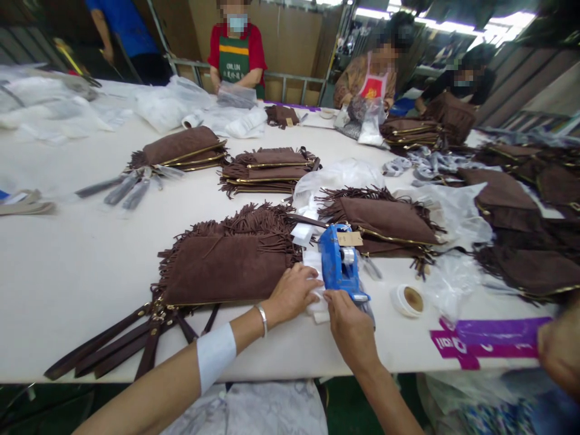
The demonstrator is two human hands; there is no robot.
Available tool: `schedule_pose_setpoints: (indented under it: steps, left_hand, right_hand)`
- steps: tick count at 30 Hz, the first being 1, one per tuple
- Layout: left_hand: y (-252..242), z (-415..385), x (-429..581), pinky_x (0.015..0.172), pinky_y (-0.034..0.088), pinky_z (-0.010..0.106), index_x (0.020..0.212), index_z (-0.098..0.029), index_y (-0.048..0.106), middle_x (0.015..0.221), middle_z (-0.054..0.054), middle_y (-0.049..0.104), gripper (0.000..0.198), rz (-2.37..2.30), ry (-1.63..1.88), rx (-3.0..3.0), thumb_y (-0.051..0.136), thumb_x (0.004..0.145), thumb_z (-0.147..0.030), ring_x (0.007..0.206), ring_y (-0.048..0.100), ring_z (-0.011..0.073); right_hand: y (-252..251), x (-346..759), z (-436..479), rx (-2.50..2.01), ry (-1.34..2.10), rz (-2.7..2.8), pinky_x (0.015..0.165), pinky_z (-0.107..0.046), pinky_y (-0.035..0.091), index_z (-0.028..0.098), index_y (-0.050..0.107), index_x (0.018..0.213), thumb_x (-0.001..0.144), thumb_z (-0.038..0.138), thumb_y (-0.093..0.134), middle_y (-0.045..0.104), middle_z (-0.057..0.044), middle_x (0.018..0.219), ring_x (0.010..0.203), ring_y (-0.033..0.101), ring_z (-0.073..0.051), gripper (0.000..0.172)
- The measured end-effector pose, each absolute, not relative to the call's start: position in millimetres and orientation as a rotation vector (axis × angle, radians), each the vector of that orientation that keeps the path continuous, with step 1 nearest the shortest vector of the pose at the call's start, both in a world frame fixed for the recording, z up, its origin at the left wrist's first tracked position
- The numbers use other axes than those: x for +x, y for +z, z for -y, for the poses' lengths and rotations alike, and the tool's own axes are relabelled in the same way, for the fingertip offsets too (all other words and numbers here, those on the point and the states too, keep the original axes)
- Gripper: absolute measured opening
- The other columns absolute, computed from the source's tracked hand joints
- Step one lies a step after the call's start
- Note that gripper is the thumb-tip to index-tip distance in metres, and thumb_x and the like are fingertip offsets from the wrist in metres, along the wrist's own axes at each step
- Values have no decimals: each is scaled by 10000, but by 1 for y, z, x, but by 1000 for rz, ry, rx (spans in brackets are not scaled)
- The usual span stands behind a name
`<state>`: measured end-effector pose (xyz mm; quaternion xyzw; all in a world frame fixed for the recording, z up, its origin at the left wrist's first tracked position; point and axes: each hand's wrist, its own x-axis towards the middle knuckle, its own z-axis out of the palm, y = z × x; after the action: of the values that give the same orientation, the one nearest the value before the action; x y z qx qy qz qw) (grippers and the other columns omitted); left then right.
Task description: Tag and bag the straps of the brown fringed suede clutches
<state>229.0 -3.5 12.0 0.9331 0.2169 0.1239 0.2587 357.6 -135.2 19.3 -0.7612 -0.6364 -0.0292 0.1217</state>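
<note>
My left hand [293, 293] lies with its fingers apart on a stack of thin white sheets [321, 314], at the right edge of a brown fringed bag [231, 269]. Close by, my right hand [348, 320] is closed in a pinch at the front of a blue tape dispenser [333, 260]. What its fingertips hold is too small to make out. A tan tag [350, 239] rests on top of the dispenser. Dark wrist straps [122, 341] with metal clasps fan out from the bag's lower left corner. A white band is around my left forearm.
More fringed bags [385, 219] lie behind the dispenser, with further stacks [272, 166] across the white table [104, 241]. A tape roll [408, 300] and clear plastic [455, 284] are at right. Several people work along the far side; another person's blurred hand [562, 344] is at far right.
</note>
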Motion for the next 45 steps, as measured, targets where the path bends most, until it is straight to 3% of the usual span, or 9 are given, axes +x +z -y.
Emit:
schedule_pose_setpoints:
  steps: [18,22,26,29,32,35,37,40,45]
  left_hand:
    - [-3,7,237,897,451,336,1138,-247,649,1160,45,569,326,-596,472,2646,558,850,-124,1057,429,227]
    - [-6,7,239,878,456,352,1121,-262,662,1149,53,584,309,-617,459,2604,542,862,-144,1059,446,240]
    - [10,-2,230,943,438,404,1124,-205,665,1210,96,580,334,-533,423,2426,546,825,-116,1111,471,268]
    - [45,-4,202,984,416,360,1203,-159,610,1278,123,555,440,-466,544,2042,441,816,-37,1121,521,217]
    - [78,8,157,962,419,326,1225,-156,588,1250,112,589,371,-458,528,1618,478,872,-175,1099,555,203]
    - [84,33,109,816,458,288,1058,-147,662,1032,72,679,377,-513,286,1407,708,742,-348,939,601,208]
    - [75,48,81,672,434,245,862,-139,679,816,18,670,334,-646,242,1331,797,622,-340,757,583,170]
    - [57,65,44,567,355,223,688,-136,638,636,-27,585,228,-914,337,1242,780,600,-292,620,502,129]
    - [39,87,-10,551,329,229,645,-143,624,627,-21,589,144,-1075,466,1224,705,648,-262,619,497,139]
  right_hand:
    - [13,359,167,-2075,-254,2064,612,-274,335,178,578,1016,924,68,381,646,-65,931,642,560,-142,243]
    - [40,350,188,-2013,66,1886,625,-249,382,197,558,997,948,157,363,631,-53,897,700,588,-149,205]
    - [72,338,196,-1976,669,1545,597,-230,392,214,545,918,965,355,388,551,15,656,600,529,-135,216]
    - [87,330,190,-1921,1039,1307,554,-222,351,210,524,835,950,454,406,478,46,565,547,459,-118,295]
    - [92,317,176,-1778,1255,1216,531,-220,305,205,508,826,942,479,418,436,62,544,524,390,-103,312]
    - [88,298,156,-1667,1304,1257,538,-222,290,197,517,818,938,468,442,433,63,545,528,378,-96,305]
    - [82,281,145,-1636,1301,1292,543,-223,294,190,529,804,928,466,464,436,60,542,530,387,-94,310]
    - [64,248,135,-1562,1423,1243,505,-221,280,187,545,836,897,499,498,451,55,555,502,372,-90,321]
    - [29,191,131,-1369,1694,1130,449,-208,260,186,546,793,792,494,638,493,45,613,476,357,-74,321]
